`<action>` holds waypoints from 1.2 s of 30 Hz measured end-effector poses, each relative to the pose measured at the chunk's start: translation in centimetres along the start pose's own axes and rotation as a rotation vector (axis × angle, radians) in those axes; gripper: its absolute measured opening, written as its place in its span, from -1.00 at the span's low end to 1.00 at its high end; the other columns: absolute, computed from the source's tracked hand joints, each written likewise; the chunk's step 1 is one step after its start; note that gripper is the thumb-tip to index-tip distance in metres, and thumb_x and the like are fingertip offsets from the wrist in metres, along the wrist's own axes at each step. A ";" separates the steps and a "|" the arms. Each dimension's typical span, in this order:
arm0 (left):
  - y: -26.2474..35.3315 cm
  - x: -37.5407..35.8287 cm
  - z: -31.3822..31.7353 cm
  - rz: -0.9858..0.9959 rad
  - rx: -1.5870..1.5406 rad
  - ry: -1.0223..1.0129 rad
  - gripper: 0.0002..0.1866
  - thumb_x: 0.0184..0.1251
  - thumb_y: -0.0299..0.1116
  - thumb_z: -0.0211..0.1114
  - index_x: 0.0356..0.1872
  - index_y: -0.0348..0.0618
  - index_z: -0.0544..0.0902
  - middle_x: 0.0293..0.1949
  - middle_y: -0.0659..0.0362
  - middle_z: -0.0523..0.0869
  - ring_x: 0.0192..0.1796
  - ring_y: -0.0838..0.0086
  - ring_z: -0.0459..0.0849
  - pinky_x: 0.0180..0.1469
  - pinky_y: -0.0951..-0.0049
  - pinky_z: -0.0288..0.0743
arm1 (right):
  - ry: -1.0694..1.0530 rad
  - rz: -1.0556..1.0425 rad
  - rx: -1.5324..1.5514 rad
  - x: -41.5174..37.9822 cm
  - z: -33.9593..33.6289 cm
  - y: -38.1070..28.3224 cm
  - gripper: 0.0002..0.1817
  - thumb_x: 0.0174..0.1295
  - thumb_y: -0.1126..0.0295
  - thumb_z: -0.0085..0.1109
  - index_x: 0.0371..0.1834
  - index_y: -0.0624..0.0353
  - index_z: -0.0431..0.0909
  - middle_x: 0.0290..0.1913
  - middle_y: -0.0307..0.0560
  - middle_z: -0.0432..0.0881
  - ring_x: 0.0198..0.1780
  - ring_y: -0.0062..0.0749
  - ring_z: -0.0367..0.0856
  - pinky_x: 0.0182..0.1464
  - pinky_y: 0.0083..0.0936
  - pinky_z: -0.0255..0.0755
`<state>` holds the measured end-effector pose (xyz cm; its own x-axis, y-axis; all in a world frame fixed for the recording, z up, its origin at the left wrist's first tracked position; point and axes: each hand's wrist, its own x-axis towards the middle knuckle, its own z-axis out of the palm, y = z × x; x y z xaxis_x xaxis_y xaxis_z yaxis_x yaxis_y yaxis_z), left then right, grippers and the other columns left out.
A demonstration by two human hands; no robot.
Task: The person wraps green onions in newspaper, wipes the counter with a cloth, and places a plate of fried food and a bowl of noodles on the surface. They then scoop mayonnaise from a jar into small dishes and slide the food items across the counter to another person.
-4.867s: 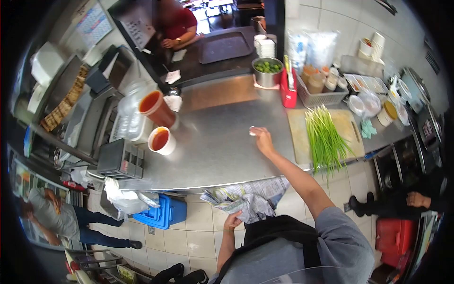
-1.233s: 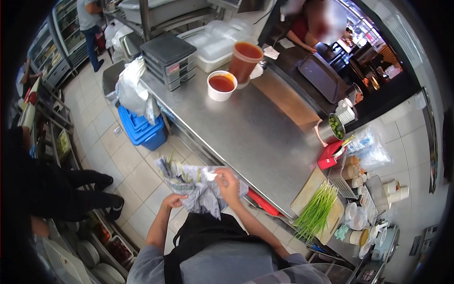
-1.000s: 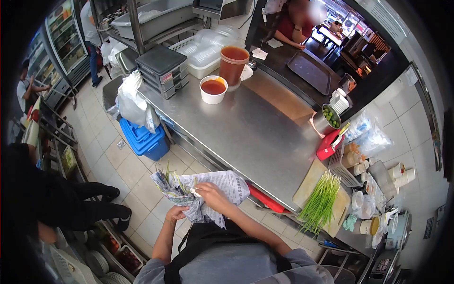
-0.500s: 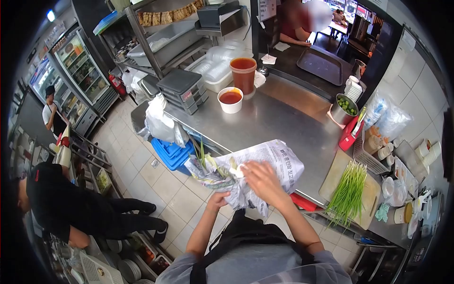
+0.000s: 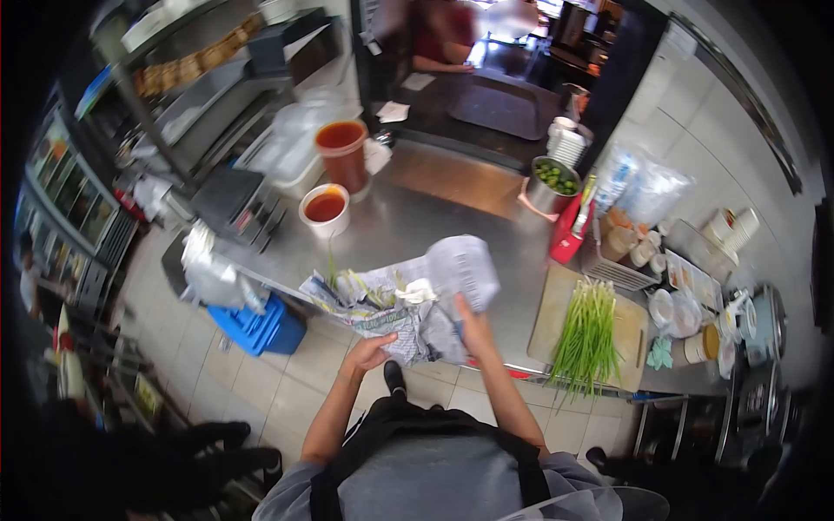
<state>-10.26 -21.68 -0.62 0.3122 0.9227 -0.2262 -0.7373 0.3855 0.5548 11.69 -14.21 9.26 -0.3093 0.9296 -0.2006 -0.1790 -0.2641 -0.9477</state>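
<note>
My left hand (image 5: 372,352) holds the lower left edge of a crumpled newspaper (image 5: 462,276), its thumb on top. My right hand (image 5: 472,328) is closed on the paper's right side, fingers partly hidden behind it. Green and yellowish vegetable scraps (image 5: 354,288) lie on the newspaper's left part, beside a white crumpled piece (image 5: 417,292). The bundle is over the front edge of the steel counter (image 5: 408,227). To the right, trimmed green onions (image 5: 587,339) lie on a cutting board (image 5: 549,323).
A white tub of red sauce (image 5: 325,214) and a taller sauce container (image 5: 342,161) stand at the back left. A blue bin (image 5: 256,326) is on the floor below. A red holder (image 5: 571,230) and basket (image 5: 621,265) line the right. Someone's arm (image 5: 441,65) rests beyond the pass-through.
My right hand has moved from the middle of the newspaper to its right side and grips it there. The paper's right part is folded smaller. My view has turned right.
</note>
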 end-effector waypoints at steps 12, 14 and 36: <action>1.6 6.4 -2.2 -0.137 0.244 0.050 -0.44 0.29 -0.45 0.14 0.30 -0.13 0.17 0.14 0.12 0.44 0.12 0.35 0.50 0.07 0.33 0.49 | -0.281 -0.511 -1.388 2.8 6.0 0.3 0.03 -0.14 -0.17 0.28 0.42 -0.15 0.01 0.47 0.10 -0.23 0.41 0.24 -0.20 0.23 0.23 -0.05; 2.4 6.1 -3.9 -0.190 0.244 -0.052 -0.41 0.26 -0.48 0.17 0.29 -0.19 0.17 0.10 0.09 0.46 0.10 0.35 0.51 0.06 0.34 0.50 | -0.258 -0.536 -1.388 3.7 5.9 1.1 0.07 -0.20 -0.20 0.30 0.42 -0.15 0.01 0.46 0.14 -0.23 0.42 0.24 -0.20 0.24 0.23 -0.06; 7.2 13.8 -2.9 0.206 0.901 -0.083 -0.47 0.21 -0.33 0.26 0.17 -0.33 0.36 0.07 0.08 0.52 0.16 0.35 0.44 0.22 0.35 0.26 | 0.094 -0.531 -0.691 8.1 4.7 -2.1 -0.47 0.09 0.48 0.22 0.18 0.28 0.37 0.08 0.09 0.49 0.09 -0.23 0.50 0.13 -0.44 0.29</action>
<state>-13.04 -6.17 -2.09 0.2941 0.9556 -0.0158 -0.0499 0.0319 0.9982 5.16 -7.31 10.79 -0.2624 0.9106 0.3193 0.3374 0.3966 -0.8537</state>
